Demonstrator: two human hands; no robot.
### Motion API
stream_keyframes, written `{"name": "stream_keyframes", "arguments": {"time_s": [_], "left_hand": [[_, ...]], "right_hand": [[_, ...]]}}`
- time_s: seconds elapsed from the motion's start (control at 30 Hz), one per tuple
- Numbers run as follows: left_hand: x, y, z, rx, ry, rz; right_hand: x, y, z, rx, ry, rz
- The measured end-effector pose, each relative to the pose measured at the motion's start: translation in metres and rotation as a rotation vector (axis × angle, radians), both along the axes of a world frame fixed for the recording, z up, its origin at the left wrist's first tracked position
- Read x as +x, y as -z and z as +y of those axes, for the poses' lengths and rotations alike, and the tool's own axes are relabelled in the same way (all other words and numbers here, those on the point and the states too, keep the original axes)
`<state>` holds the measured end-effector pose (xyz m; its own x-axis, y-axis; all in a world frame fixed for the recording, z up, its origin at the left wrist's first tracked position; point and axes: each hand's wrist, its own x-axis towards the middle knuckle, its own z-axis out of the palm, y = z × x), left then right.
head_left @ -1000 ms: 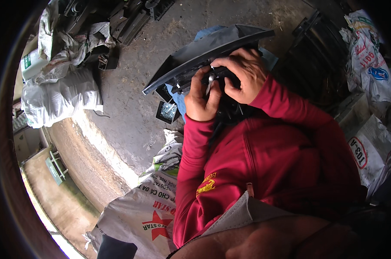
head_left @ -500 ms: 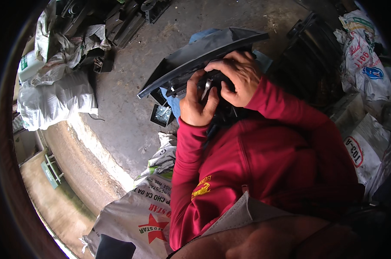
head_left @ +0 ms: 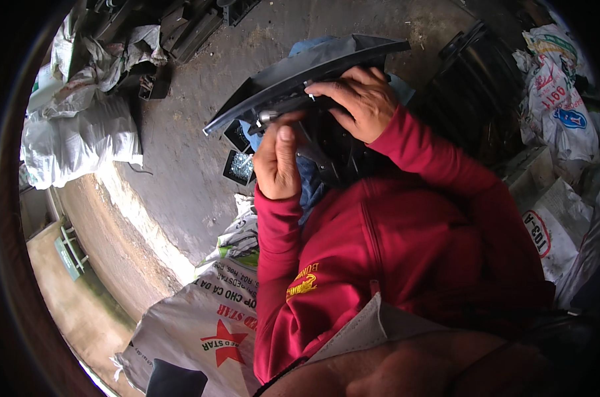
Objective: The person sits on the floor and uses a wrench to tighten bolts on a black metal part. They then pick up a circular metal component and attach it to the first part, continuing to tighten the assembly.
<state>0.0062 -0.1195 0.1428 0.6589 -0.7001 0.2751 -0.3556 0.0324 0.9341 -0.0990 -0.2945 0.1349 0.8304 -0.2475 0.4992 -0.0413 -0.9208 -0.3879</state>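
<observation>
While both red-sleeved forearms rise from the lower edge, the left hand [head_left: 277, 162] is curled into a loose fist with its thumb laid straight up along the front, the thumb tip pressing a small silver-tipped metal part [head_left: 268, 116] on the underside of a dark grey plastic panel [head_left: 293, 73]. Whether the hidden fingers behind that thumb grip anything cannot be told. Just to the right and slightly above, the right hand [head_left: 358, 99] lies palm-down over the panel's lower edge, fingers pressed together and bent, their tips touching the same dark strip near the metal part. That panel is long and curved, tilted, held up in front of the chest across both hands. Below the left hand, near its wrist, blue cloth [head_left: 311, 177] shows, and a small square tray of glinting bits [head_left: 239, 166] sits on the concrete floor [head_left: 181, 159] just left of it. Farther left lie stuffed white sacks [head_left: 81, 135]; below the left forearm is a printed sack with a red star [head_left: 200, 331].
</observation>
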Motion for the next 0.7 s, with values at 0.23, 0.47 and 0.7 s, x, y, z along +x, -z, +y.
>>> {"name": "stream_keyframes", "arguments": {"time_s": [0.23, 0.47, 0.7], "left_hand": [[-0.017, -0.002, 0.020, -0.097, -0.304, 0.294], [-0.028, 0.037, 0.043, 0.078, -0.290, 0.279], [-0.073, 0.066, 0.066, 0.229, -0.199, 0.571]], "right_hand": [[0.016, 0.003, -0.003, 0.013, -0.025, 0.042], [0.021, 0.012, -0.009, 0.012, -0.052, 0.032], [0.021, 0.011, -0.012, -0.006, -0.078, -0.021]]}}
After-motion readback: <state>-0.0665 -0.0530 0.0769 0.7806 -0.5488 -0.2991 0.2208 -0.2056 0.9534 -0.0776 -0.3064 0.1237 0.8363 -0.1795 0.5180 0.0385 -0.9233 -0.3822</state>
